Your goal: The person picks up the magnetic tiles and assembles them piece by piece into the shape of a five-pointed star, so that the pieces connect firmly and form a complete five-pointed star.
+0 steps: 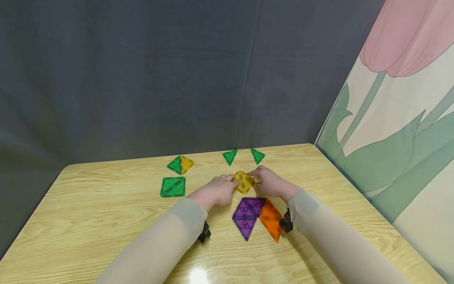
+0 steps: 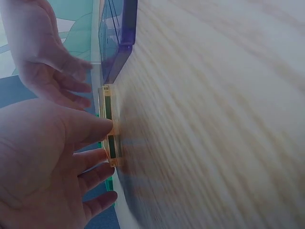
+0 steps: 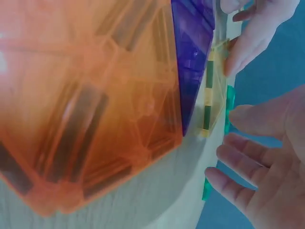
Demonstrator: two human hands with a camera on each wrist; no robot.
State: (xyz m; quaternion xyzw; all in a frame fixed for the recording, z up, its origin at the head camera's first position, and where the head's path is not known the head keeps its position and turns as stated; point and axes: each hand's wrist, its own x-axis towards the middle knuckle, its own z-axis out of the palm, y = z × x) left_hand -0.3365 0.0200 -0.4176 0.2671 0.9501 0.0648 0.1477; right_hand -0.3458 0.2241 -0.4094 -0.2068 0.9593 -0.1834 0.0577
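A yellow diamond of translucent magnetic tile [image 1: 243, 182] lies on the wooden table between both hands. My left hand [image 1: 221, 189] holds its left side, thumb on the near edge and fingers behind, as the left wrist view shows. My right hand [image 1: 267, 180] is at its right corner. In the right wrist view that hand's fingers [image 3: 233, 191] are spread and relaxed beside the yellow tile [image 3: 208, 95]. Nearer me lie joined purple triangle tiles [image 1: 244, 217], with an orange tile piece [image 1: 271, 221] against their right side, partly behind my right wrist.
Two separate green triangles [image 1: 230, 157] lie near the table's back edge. To the left are a joined green and yellow triangle pair [image 1: 181, 165] and a green square [image 1: 173, 186]. A dark curtain [image 1: 159, 79] hangs behind the table [image 1: 88, 221]; a tulip-patterned panel [image 1: 408, 138] borders its right side.
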